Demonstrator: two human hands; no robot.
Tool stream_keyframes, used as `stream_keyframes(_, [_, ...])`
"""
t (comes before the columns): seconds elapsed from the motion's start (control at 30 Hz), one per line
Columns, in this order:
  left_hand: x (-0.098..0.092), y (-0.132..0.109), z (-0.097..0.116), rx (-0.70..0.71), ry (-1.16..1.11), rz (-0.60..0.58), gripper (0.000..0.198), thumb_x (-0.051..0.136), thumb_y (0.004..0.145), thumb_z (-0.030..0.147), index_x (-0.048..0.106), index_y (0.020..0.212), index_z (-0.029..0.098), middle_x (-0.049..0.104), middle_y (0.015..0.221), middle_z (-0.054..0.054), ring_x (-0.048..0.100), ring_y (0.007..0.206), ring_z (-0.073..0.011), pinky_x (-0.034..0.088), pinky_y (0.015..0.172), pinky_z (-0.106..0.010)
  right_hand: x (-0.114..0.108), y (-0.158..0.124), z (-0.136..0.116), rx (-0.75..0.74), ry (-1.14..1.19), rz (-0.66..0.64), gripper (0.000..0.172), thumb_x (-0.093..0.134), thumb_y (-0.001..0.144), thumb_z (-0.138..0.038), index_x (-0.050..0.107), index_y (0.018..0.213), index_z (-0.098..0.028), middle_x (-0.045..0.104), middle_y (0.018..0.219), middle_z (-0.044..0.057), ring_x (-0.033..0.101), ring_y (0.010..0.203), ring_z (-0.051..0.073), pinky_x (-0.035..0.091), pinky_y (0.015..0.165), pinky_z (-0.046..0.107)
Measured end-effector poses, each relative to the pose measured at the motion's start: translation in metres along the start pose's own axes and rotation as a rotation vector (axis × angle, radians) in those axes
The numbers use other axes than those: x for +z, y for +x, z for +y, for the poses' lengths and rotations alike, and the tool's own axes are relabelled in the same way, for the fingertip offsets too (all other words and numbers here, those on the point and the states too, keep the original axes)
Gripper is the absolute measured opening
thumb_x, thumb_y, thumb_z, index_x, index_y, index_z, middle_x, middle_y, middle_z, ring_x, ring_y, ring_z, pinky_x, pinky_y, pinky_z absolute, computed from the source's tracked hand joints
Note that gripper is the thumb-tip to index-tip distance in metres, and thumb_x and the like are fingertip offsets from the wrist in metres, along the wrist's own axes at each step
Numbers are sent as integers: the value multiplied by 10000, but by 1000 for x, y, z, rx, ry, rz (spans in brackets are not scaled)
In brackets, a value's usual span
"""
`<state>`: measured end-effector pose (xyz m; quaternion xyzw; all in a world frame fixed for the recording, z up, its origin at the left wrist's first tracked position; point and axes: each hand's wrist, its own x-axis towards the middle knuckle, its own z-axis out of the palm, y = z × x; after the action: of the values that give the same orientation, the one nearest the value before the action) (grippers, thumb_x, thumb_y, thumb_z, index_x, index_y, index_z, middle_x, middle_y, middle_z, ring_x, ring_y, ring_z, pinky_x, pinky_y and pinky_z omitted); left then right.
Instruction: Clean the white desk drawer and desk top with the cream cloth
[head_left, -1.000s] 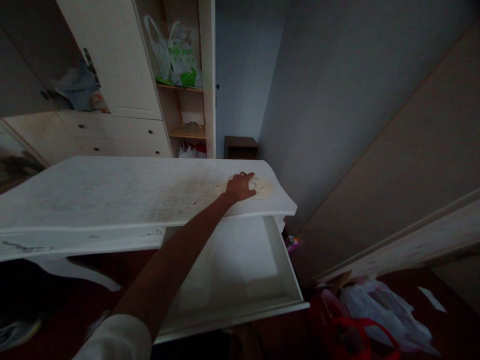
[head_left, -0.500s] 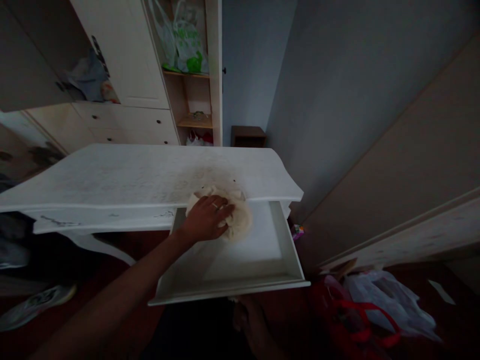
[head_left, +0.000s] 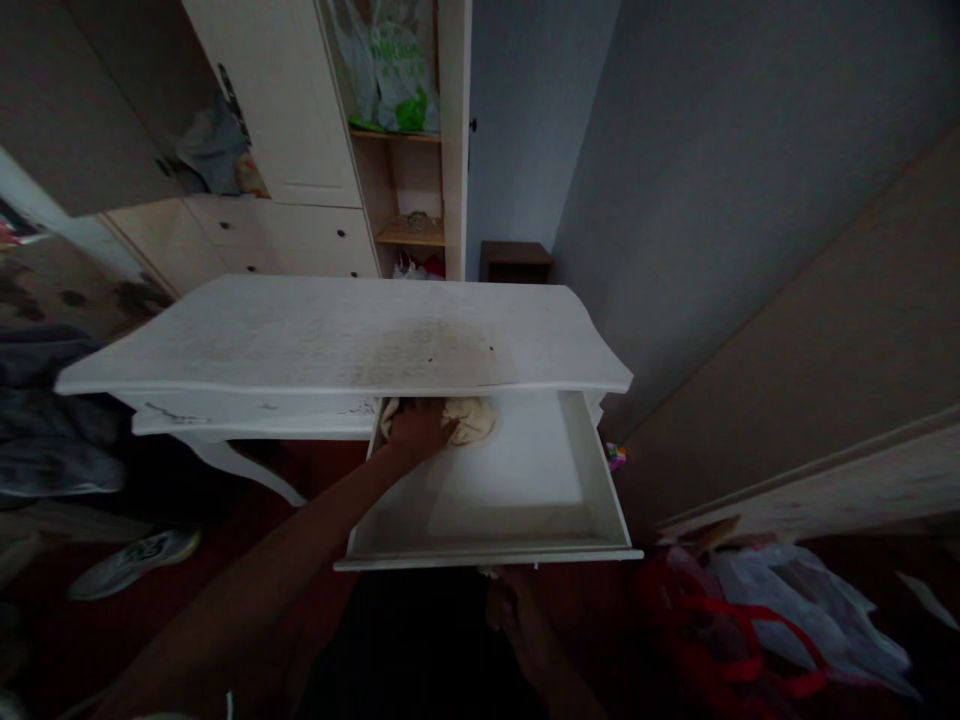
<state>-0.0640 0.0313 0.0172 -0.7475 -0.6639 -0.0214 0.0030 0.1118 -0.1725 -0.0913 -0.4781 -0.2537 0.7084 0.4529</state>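
Note:
My left hand (head_left: 421,428) presses a crumpled cream cloth (head_left: 472,420) into the back left of a pulled-out white drawer (head_left: 491,560). Its fingers are closed on the cloth and partly hidden under the tabletop's edge. The drawer belongs to a white table (head_left: 300,320) whose top has a dark smudged patch and scuffs. Below the drawer front, in deep shadow, is my right hand (head_left: 517,610), its fingers curled close to the underside. What it grips cannot be made out.
Behind the table stands a white cabinet (head_left: 292,160) with bags on its shelves. A small brown nightstand (head_left: 517,252) sits in the corner. Floor items include a shoe (head_left: 135,562) at left, a red bag (head_left: 697,640) and a white plastic bag (head_left: 802,600) at right.
My left hand and the cloth have moved from the tabletop's front edge down and back into the drawer. The view has shifted slightly left. My right hand stays under the drawer front.

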Motion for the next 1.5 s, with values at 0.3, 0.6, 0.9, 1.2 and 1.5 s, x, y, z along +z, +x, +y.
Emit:
stream_keyframes(0.3, [16, 32, 52, -99, -86, 140, 551, 408, 944, 480, 619, 1288, 105, 613, 1280, -261, 540, 1207, -449, 364, 994, -598, 3, 0, 0, -26, 34, 10, 485, 661, 741, -647, 516, 612, -203, 302, 463, -78, 277, 447, 88, 314, 472, 265])
stream_keyframes(0.6, [28, 57, 158, 23, -250, 181, 490, 511, 903, 435, 608, 1268, 124, 612, 1282, -244, 520, 1224, -422, 327, 1019, -591, 10, -4, -14, -1, 42, 36, 424, 665, 719, -604, 522, 667, -208, 314, 470, -83, 269, 449, 89, 328, 463, 260])
stream_keyframes(0.9, [24, 61, 173, 213, -149, 127, 471, 544, 886, 388, 537, 1334, 245, 591, 1334, -129, 465, 1266, -358, 329, 1022, -569, 8, 3, -2, -25, 81, 32, 378, 662, 716, -539, 520, 633, -198, 324, 471, -80, 268, 442, 78, 322, 448, 248])
stream_keyframes(1.2, [12, 24, 156, 649, -34, -19, 422, 625, 796, 465, 685, 1140, 228, 633, 1212, -143, 517, 1162, -362, 378, 958, -572, 10, 0, -12, -33, 97, 37, 393, 715, 655, -552, 544, 628, -199, 360, 472, -78, 287, 440, 74, 330, 448, 244])
stream_keyframes(1.5, [10, -32, 182, 812, -70, -157, 734, 391, 825, 767, 754, 948, 141, 719, 974, -180, 638, 991, -374, 412, 903, -568, 6, 3, -4, -38, 89, 65, 347, 660, 715, -505, 549, 621, -190, 340, 448, -80, 287, 431, 80, 352, 457, 247])
